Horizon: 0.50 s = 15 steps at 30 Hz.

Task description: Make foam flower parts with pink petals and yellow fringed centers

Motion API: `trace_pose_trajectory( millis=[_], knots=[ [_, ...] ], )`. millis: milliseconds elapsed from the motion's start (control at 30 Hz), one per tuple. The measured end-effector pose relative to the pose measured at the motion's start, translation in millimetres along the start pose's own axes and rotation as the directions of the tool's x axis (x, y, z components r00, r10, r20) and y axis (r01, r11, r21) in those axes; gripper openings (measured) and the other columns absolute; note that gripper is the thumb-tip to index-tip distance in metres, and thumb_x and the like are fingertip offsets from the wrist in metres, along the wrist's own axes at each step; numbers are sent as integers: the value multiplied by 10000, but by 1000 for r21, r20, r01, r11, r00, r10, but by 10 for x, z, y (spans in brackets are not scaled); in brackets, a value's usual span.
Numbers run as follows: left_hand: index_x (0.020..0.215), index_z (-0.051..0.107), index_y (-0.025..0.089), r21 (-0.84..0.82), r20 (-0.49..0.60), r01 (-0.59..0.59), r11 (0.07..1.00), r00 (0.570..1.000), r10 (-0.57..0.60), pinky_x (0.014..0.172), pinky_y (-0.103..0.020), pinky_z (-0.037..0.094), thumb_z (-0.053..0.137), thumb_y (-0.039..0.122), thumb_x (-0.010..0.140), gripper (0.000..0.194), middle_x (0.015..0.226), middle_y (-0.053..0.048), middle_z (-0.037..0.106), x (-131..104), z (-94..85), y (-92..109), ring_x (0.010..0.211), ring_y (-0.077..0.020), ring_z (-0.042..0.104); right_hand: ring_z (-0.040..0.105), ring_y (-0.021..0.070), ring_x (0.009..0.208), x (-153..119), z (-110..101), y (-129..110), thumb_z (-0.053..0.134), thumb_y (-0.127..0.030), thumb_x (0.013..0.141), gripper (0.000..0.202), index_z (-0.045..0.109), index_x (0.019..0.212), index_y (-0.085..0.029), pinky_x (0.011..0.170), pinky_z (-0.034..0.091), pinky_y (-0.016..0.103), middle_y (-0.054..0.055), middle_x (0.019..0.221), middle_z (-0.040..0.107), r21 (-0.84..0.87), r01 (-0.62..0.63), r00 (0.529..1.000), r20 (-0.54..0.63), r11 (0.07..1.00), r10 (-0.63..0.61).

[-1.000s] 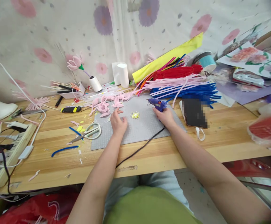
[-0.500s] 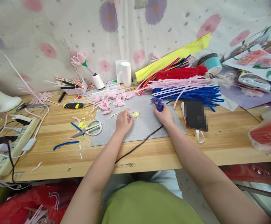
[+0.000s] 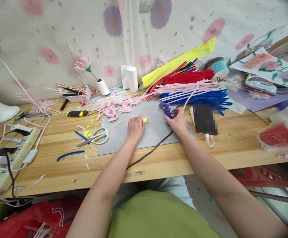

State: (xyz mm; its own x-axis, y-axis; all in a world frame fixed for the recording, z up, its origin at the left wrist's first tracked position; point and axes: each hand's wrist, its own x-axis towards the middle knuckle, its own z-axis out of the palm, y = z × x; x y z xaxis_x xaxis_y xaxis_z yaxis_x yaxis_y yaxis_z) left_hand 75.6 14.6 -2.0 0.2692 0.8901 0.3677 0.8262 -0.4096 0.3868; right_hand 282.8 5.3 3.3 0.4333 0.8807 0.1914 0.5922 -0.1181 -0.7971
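Note:
My left hand [image 3: 135, 127] is closed at the middle of the grey cutting mat [image 3: 156, 132], its fingertips pinching the side of a small yellow-and-white fringed tuft [image 3: 145, 120]. The fingers partly cover the tuft. To the right, my right hand [image 3: 178, 121] is beside a blue glue gun [image 3: 166, 109], with fingers apart and the thumb close against the handle. From the gun a black cord [image 3: 149, 153] runs across the mat to the table's front edge. Several pink fuzzy petals [image 3: 111, 112] lie at the mat's back left. White-handled scissors [image 3: 99, 135] rest over its left edge.
Blue pipe cleaners [image 3: 203, 99] are piled behind my right hand, with pink and red bundles. A phone [image 3: 204, 119] lies to the right. A power strip [image 3: 17, 155] stands at the far left. A pink flower [image 3: 82, 65] stands in a white holder at the back.
My left hand has moved onto the tuft and closed on it. My right hand's fingers have loosened from the glue gun's handle and spread. The view has shifted slightly.

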Motion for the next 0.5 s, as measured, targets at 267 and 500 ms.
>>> trace_pose_trajectory(
  millis=[267,500],
  knots=[
    [1083,433,203,-372,-155,194,908,951,-267,867,-346,425,549,112,721,390,849,-17,636,-27,-45,-70,901,-172,600,520,253,944,-181,-141,-166,526,-472,739,417,410,1029,-195,865,408,406,124,1030,507,-156,233,948,-182,960,-260],
    [952,381,210,-845,75,355,400,819,-569,713,-267,478,595,141,679,353,730,34,579,41,-213,-81,701,-108,603,526,178,754,-317,23,-416,531,-319,725,221,451,899,-209,766,441,348,47,832,543,49,405,905,115,913,-408]
  ],
)
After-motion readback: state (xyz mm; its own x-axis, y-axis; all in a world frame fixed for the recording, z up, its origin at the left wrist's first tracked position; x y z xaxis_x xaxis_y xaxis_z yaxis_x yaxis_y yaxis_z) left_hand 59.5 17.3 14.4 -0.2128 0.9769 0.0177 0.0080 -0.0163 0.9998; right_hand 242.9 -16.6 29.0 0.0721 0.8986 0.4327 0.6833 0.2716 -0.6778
